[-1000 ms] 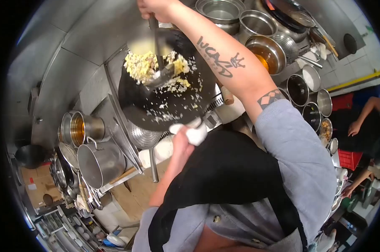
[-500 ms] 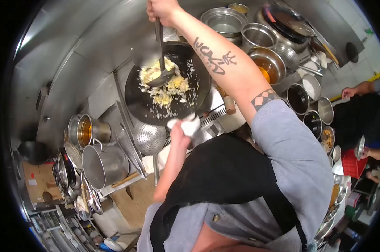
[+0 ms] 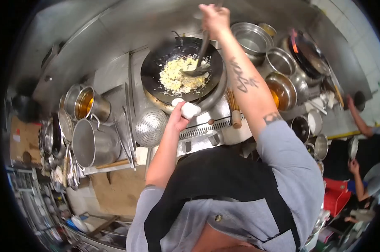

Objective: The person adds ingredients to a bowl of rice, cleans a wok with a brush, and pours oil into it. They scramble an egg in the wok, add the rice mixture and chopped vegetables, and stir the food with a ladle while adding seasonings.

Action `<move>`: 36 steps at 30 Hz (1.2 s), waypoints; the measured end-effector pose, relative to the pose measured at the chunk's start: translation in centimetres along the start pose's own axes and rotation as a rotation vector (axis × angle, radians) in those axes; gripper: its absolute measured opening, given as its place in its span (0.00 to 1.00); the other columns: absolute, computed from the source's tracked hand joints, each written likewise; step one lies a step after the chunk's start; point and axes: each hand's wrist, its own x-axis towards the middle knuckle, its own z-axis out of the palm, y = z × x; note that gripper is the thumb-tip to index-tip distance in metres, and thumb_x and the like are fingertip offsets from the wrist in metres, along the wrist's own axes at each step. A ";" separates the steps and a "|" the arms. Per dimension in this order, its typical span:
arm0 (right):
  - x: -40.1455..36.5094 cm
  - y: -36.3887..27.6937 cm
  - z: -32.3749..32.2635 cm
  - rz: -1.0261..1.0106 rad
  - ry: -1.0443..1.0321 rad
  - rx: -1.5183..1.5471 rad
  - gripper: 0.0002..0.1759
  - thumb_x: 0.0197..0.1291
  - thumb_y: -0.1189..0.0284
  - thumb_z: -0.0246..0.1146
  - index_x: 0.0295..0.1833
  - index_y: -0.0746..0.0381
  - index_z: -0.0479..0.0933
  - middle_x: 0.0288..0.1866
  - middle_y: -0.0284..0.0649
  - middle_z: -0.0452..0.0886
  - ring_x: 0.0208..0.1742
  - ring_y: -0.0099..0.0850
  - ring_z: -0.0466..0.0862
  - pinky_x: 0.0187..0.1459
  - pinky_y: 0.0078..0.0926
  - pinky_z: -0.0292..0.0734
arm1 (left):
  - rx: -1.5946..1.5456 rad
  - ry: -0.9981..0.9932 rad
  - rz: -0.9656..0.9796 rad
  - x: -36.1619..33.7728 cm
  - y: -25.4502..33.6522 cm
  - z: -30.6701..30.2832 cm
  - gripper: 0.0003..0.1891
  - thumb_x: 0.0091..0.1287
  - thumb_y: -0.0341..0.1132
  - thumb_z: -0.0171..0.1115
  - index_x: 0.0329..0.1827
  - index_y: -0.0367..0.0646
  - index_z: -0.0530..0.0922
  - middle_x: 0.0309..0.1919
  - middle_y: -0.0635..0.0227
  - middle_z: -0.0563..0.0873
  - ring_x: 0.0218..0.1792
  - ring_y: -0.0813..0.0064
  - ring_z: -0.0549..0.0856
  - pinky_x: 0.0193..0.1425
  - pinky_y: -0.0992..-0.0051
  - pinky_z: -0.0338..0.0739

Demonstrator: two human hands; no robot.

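A black wok [image 3: 150,73] sits over the burner, holding a heap of white rice mixed with yellow egg [image 3: 175,75]. My left hand [image 3: 180,117] is closed on a folded white cloth [image 3: 190,110] at the wok's near edge. Above the far right side of the wok, my right hand [image 3: 215,19] grips the upper part of a dark ladle [image 3: 203,50]. The bowl of the ladle rests in the right part of the rice, tilted. The ladle's upper end is blurred.
A perforated strainer [image 3: 151,126] lies left of my left hand, with a large metal pot [image 3: 95,143] beyond it. A wooden-handled brush [image 3: 236,119] stands right of the wok. Metal bowls [image 3: 281,90] line the right. Another person's arm [image 3: 358,180] shows at far right.
The ladle and my right hand have swung to the right in view. The rice and egg now lie lower and more gathered in the wok. The whole view has shifted.
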 end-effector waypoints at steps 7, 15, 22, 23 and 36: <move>-4.8 5.8 1.7 0.128 -0.166 0.027 0.17 0.61 0.75 0.62 0.21 0.59 0.67 0.14 0.30 0.65 0.11 0.23 0.65 0.14 0.27 0.59 | 0.066 0.029 -0.080 4.8 0.3 0.6 0.15 0.74 0.35 0.47 0.55 0.32 0.69 0.41 0.52 0.85 0.40 0.53 0.88 0.48 0.52 0.87; -3.3 -1.3 7.3 0.175 -0.136 -0.170 0.12 0.59 0.74 0.65 0.25 0.63 0.74 0.15 0.33 0.69 0.11 0.25 0.68 0.14 0.28 0.62 | 0.083 0.244 0.038 0.8 -3.8 3.1 0.08 0.72 0.30 0.49 0.49 0.36 0.71 0.37 0.53 0.85 0.38 0.53 0.88 0.41 0.51 0.87; -2.7 -2.4 4.6 0.094 -0.248 0.076 0.14 0.57 0.73 0.62 0.21 0.62 0.70 0.16 0.31 0.71 0.14 0.27 0.70 0.18 0.31 0.65 | 0.031 0.077 0.058 -10.6 -8.0 2.0 0.16 0.74 0.29 0.41 0.61 0.32 0.65 0.52 0.46 0.83 0.48 0.49 0.87 0.50 0.49 0.87; -1.7 -4.8 4.9 0.115 -0.276 0.090 0.13 0.58 0.73 0.61 0.23 0.63 0.71 0.15 0.33 0.71 0.12 0.28 0.72 0.15 0.31 0.65 | 0.082 0.053 0.106 -9.6 -8.1 1.1 0.15 0.74 0.28 0.42 0.60 0.32 0.66 0.52 0.46 0.83 0.48 0.49 0.87 0.50 0.48 0.87; -2.1 -3.1 4.5 0.180 -0.244 0.101 0.14 0.58 0.76 0.61 0.22 0.61 0.67 0.16 0.34 0.68 0.13 0.26 0.67 0.16 0.31 0.63 | 0.043 -0.036 0.108 -6.9 -9.2 -0.7 0.13 0.72 0.28 0.45 0.56 0.31 0.67 0.51 0.48 0.83 0.47 0.52 0.88 0.51 0.51 0.87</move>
